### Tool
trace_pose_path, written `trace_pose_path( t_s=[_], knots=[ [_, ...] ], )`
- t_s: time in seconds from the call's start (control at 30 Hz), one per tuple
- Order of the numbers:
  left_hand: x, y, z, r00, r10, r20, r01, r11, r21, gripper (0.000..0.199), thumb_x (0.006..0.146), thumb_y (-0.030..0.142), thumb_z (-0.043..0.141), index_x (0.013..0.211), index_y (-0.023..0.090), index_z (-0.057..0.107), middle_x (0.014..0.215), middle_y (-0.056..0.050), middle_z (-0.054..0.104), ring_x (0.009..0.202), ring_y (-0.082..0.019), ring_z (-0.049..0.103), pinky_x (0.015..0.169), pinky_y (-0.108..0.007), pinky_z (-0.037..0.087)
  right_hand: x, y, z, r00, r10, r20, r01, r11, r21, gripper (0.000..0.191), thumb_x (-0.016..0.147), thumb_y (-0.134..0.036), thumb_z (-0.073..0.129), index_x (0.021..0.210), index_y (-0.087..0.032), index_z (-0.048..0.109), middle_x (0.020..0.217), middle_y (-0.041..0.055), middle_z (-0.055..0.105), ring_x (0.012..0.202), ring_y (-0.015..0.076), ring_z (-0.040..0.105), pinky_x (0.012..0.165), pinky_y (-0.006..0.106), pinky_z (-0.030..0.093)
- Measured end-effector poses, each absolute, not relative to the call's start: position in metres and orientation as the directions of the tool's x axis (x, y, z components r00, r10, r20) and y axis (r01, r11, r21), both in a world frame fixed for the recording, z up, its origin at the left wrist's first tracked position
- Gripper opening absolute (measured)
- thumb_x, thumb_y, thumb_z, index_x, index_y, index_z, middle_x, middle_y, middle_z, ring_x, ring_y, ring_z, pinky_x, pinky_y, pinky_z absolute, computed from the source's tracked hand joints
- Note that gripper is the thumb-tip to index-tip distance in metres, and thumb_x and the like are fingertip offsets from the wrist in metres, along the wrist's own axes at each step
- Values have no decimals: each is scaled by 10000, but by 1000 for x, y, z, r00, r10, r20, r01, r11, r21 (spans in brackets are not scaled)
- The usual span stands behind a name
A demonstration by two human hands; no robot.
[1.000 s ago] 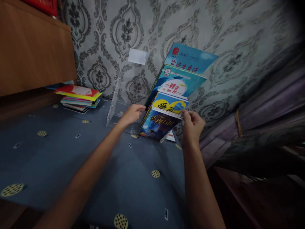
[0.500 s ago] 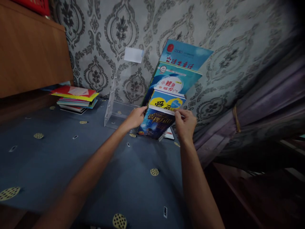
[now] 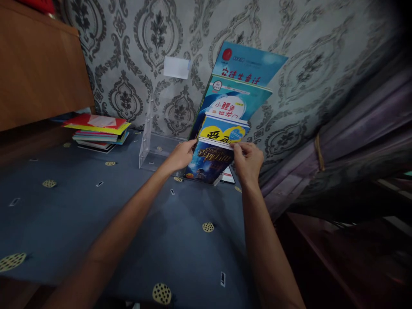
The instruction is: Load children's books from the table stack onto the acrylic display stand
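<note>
A dark blue book (image 3: 209,163) with gold lettering stands upright at the front of a row of books. My left hand (image 3: 182,155) grips its upper left edge, fingers closed and partly hidden behind it. My right hand (image 3: 248,159) pinches its upper right corner. Directly behind rises a blue and yellow book (image 3: 222,128), then a taller teal book (image 3: 238,101) and a still taller light blue book (image 3: 251,62). The row stands at the right part of a clear acrylic bookend rack (image 3: 144,141), whose left section shows no books.
A stack of books and folders (image 3: 99,133) lies at the left, beside the wooden cabinet (image 3: 41,64). A white card (image 3: 176,68) is at the patterned wall. Behind my right hand lies a phone-like object (image 3: 229,175). A tied curtain (image 3: 296,171) hangs at the right; dark blue cloth (image 3: 138,240) covers the table.
The view has shifted slightly, so everything sits a little higher and further left. Both hands keep their hold on the dark blue book.
</note>
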State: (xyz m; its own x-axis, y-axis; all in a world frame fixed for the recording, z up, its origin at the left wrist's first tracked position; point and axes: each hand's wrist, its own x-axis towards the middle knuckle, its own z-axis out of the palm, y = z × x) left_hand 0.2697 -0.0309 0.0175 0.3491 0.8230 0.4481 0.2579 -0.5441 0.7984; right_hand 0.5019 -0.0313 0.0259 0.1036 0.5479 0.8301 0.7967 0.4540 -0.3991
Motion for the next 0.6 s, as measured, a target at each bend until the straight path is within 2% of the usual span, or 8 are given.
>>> trace_pose_path(
  t_s=[0.1, 0.2, 0.3, 0.4, 0.5, 0.53, 0.6],
  knots=[
    [265, -33, 23, 352, 853, 386, 257, -484, 836, 449, 844, 36, 437, 1207, 172, 665, 1281, -126, 686, 1157, -268, 642, 901, -425, 554, 500, -34, 28, 107, 524, 845, 787, 475, -394, 299, 877, -329, 500, 872, -162, 747, 928, 122, 744, 907, 262, 678, 863, 431, 517],
    [255, -32, 27, 274, 908, 316, 246, -384, 890, 440, 843, 28, 449, 1223, 144, 638, 1350, -155, 635, 1197, -272, 624, 871, -398, 573, 495, -42, 33, 101, 483, 870, 762, 525, -380, 280, 894, -321, 509, 910, -167, 743, 966, 123, 748, 947, 258, 685, 885, 422, 518],
    [242, -31, 32, 179, 944, 277, 197, -310, 930, 423, 831, 39, 477, 1215, 137, 626, 1341, -164, 625, 1127, -262, 662, 804, -369, 594, 487, -54, 42, 69, 470, 880, 731, 576, -366, 280, 921, -330, 505, 938, -179, 741, 962, 103, 755, 932, 245, 693, 863, 396, 527],
    [229, -32, 39, 127, 935, 331, 144, -348, 926, 355, 824, 60, 485, 1119, 146, 661, 1229, -123, 677, 1001, -220, 700, 763, -342, 598, 471, -68, 48, 2, 524, 852, 678, 625, -386, 278, 933, -348, 519, 920, -182, 741, 904, 75, 761, 858, 227, 703, 806, 356, 534],
    [218, -38, 49, 30, 903, 429, 113, -429, 896, 271, 797, 62, 459, 916, 139, 691, 1008, -78, 727, 878, -171, 702, 714, -285, 583, 440, -82, 39, -89, 592, 801, 597, 675, -433, 297, 965, -363, 503, 920, -177, 729, 816, 46, 745, 769, 196, 686, 747, 315, 523],
    [214, -40, 54, -12, 888, 461, 101, -457, 884, 250, 776, 57, 451, 832, 135, 682, 930, -67, 729, 839, -158, 696, 689, -260, 572, 426, -88, 32, -141, 608, 781, 576, 692, -435, 309, 984, -357, 478, 927, -176, 721, 800, 42, 736, 754, 185, 676, 732, 301, 512],
    [206, -46, 63, -95, 851, 516, 70, -512, 856, 212, 730, 54, 443, 684, 136, 632, 805, -50, 712, 765, -137, 677, 633, -215, 545, 395, -99, 10, -362, 613, 703, 549, 749, -370, 317, 996, -318, 449, 857, -172, 695, 773, 46, 711, 735, 170, 655, 706, 272, 479]
  ],
)
